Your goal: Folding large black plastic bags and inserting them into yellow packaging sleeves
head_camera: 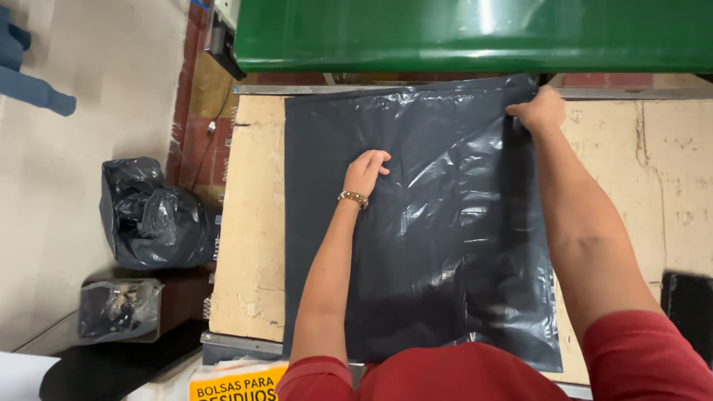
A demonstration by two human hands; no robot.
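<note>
A black plastic bag lies flat on a worn, cardboard-covered table. Its near edge runs under the person's red-sleeved torso at the near edge of the table; its far edge reaches almost to the metal strip along the table's far side. The bag's left edge is straight, with a bare band of table to its left. To the right of the bag the table top is bare as far as a dark flat object at the near right, only partly in view.

Off the table's left edge, on the floor, stands a filled, knotted black sack; nearer than it sits a smaller grey-clear bag of scraps on a dark low surface. At the near edge, left of the torso, a yellow printed package shows in part. At the far left a blue object lies on the pale floor.

The left hand rests on the bag's upper middle, fingers curled together and pressing the film down; a beaded bracelet circles the wrist. The right hand is at the bag's far right corner, fingers closed in a pinch on the film's edge. The two hands are well apart.

Beyond the table's far edge a large green glossy body spans the view, closing off room on that side
</note>
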